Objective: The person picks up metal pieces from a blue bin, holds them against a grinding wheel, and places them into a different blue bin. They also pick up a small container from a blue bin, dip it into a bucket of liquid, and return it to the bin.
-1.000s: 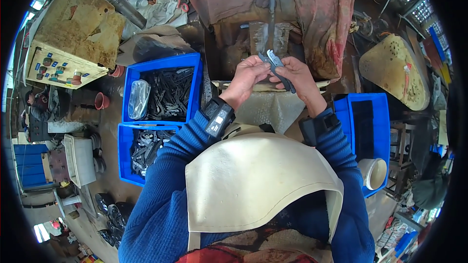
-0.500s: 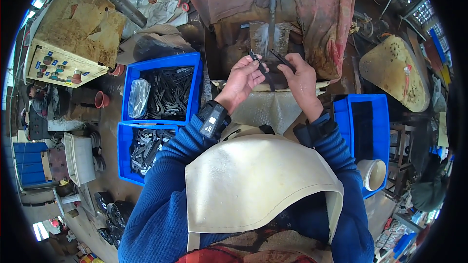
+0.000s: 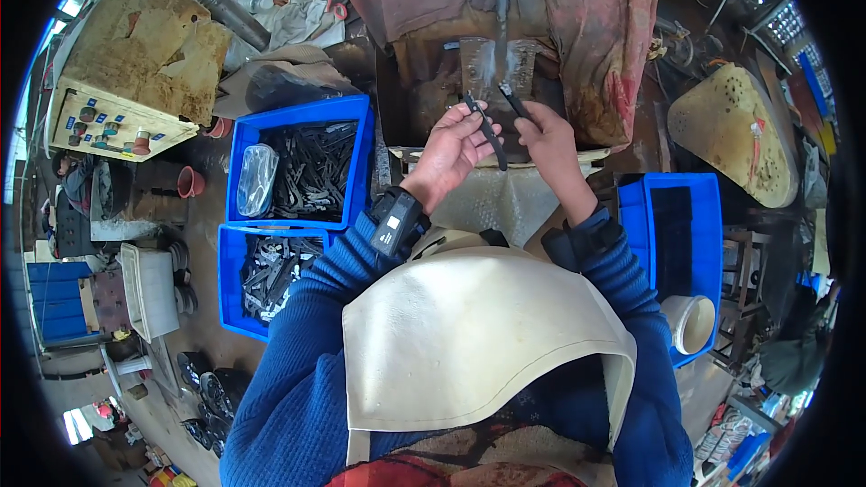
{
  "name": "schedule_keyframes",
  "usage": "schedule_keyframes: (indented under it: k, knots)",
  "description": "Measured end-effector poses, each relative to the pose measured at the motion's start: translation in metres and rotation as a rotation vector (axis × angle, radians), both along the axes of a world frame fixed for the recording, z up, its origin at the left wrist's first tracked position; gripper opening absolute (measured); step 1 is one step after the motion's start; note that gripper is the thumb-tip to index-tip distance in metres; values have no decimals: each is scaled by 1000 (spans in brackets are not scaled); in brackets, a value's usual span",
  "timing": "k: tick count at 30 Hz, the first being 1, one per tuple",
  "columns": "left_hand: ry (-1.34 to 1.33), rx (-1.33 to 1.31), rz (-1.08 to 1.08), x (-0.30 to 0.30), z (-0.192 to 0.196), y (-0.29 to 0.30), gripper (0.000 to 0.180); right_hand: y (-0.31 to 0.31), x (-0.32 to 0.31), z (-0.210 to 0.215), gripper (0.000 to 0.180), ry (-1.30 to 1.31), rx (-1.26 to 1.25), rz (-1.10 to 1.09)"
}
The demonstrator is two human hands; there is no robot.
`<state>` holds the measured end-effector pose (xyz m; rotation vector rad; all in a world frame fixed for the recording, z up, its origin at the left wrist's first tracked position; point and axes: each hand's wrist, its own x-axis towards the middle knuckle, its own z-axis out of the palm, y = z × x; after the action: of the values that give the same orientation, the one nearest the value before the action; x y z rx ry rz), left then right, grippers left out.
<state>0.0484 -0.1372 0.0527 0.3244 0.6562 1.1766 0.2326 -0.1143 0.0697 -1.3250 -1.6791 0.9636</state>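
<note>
The left hand [image 3: 451,149] is pinching a thin, dark, slightly curved metal strip [image 3: 485,132] between thumb and fingertips, the fingers curling closed around its lower half while the strip is slanting up toward 11 o'clock. Just beside it, at 3 o'clock, the right hand [image 3: 550,149] is gripping a second, shorter dark piece [image 3: 514,101] in closed fingers, its free end pointing toward 11 o'clock. Both pieces are being held in the air, near each other but apart, in front of a rusty, worn machine [image 3: 492,63] with a shiny upright steel bar [image 3: 502,0]. A stained reddish cloth [image 3: 595,27] is draping over the machine's top and right side.

At 9 o'clock from the hands, a blue plastic crate [image 3: 298,117] is holding a tangled heap of black metal strips and a crumpled clear bag [image 3: 257,179]. Below it, toward 7 o'clock, a second blue crate [image 3: 230,280] is holding more dark pieces. At 4 o'clock, a third blue crate [image 3: 713,216] is holding a flat black stack and a white cup [image 3: 690,323]. A stiff cream apron [image 3: 478,334] is covering the chest, over blue knitted sleeves.
</note>
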Motion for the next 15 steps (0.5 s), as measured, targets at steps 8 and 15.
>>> schedule_keyframes:
  k: [8, 15]
  knots:
    - [174, 62, -24, 7, 5, -1, 9, 0, -16, -17, 13, 533, -448, -44]
    - [387, 180, -6, 5, -5, 2, 15, -6, -23, 2, 14, 549, -494, 104]
